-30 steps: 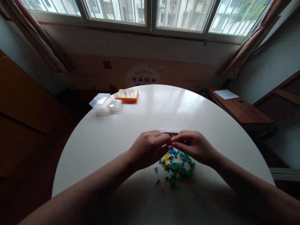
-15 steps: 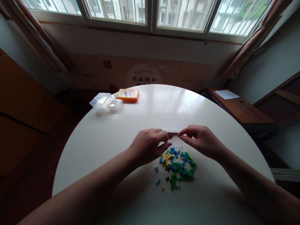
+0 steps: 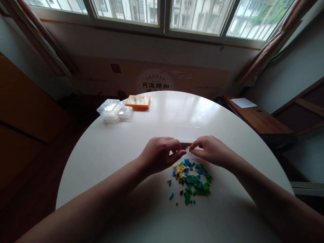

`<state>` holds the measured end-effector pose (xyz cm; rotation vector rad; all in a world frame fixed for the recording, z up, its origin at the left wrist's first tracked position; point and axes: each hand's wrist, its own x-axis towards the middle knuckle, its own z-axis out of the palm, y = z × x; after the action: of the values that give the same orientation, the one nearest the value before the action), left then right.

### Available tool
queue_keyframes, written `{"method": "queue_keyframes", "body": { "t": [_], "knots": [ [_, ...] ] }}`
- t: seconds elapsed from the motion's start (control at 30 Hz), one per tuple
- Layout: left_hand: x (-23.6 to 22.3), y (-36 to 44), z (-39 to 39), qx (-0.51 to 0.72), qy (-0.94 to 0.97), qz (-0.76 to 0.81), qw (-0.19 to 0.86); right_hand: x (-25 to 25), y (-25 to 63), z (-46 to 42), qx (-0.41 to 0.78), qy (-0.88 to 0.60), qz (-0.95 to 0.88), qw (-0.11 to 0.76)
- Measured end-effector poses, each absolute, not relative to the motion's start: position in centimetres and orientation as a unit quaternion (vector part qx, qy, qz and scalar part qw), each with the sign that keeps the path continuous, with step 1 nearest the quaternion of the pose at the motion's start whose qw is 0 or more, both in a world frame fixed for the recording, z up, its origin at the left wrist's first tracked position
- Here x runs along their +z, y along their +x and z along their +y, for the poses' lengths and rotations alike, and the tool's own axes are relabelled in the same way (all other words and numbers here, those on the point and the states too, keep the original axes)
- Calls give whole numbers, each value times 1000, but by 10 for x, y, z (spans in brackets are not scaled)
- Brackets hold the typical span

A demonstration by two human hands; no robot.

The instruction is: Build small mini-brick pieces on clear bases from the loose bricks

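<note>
My left hand [image 3: 159, 154] and my right hand [image 3: 211, 151] hover close together over a round white table [image 3: 106, 158], both with fingers pinched. Between their fingertips lies a small dark brown strip [image 3: 185, 144], just in front of a clear plastic bag [image 3: 187, 132]. What each pinch holds is too small to name. Just below the hands is a scatter of tiny blue, green and yellow bricks [image 3: 192, 179], with a few stray pieces at its left edge.
Stacked clear plastic trays [image 3: 113, 110] and an orange box [image 3: 138, 101] sit at the table's far left. A wooden bench with a sheet of paper [image 3: 243, 102] stands at right. Windows and curtains run along the far wall.
My right hand drew away to the right and up, then came back toward my left hand. The left hand barely moved. The brick pile is now more exposed below the hands.
</note>
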<state>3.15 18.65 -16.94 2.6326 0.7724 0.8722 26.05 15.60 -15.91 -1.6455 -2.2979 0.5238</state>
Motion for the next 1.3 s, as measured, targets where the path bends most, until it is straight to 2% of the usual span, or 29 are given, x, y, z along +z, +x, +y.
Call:
{"method": "queue_keyframes", "body": {
  "t": [0.3,0.53,0.77,1.0,1.3],
  "knots": [
    [-167,30,186,314,900,265,148,-162,259,157,118,-565,-808,121],
    [-168,28,188,308,898,273,152,-161,263,145,112,-579,-799,119],
    [-172,28,195,235,896,348,146,-165,266,143,107,-580,-799,119],
    [-174,30,194,178,907,354,145,-162,260,141,122,-610,-778,93],
    [-174,31,194,159,903,365,162,-169,256,142,134,-615,-770,104]
  ]
}}
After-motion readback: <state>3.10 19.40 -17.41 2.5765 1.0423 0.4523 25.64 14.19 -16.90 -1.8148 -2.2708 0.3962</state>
